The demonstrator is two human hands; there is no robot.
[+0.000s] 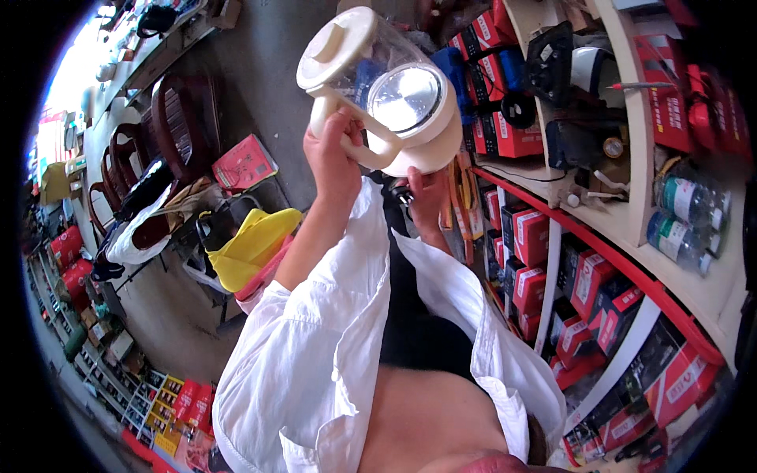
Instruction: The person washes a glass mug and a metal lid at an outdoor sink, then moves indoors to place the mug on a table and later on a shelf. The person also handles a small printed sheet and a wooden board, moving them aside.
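Observation:
A glass electric kettle (440, 142) with a cream lid (335, 46), handle and base is held up at the top centre, tilted so that its lid points to the upper left. My left hand (335, 154) is closed round the cream handle. Beneath the base, my right hand (427, 201) supports the kettle from below, its fingers partly hidden. A small dark piece with shiny metal (403, 195) shows beside the right fingers; it looks like a plug, though I cannot make it out fully. The round metal plate (406, 96) of the kettle shines brightly.
On my right, shelves (552, 211) hold several red boxes (531, 236), plastic bottles (676, 235) and a black-and-white device. To the left are a yellow bag or cloth (251, 251), a red booklet (244, 164) and dark wooden chairs (185, 118).

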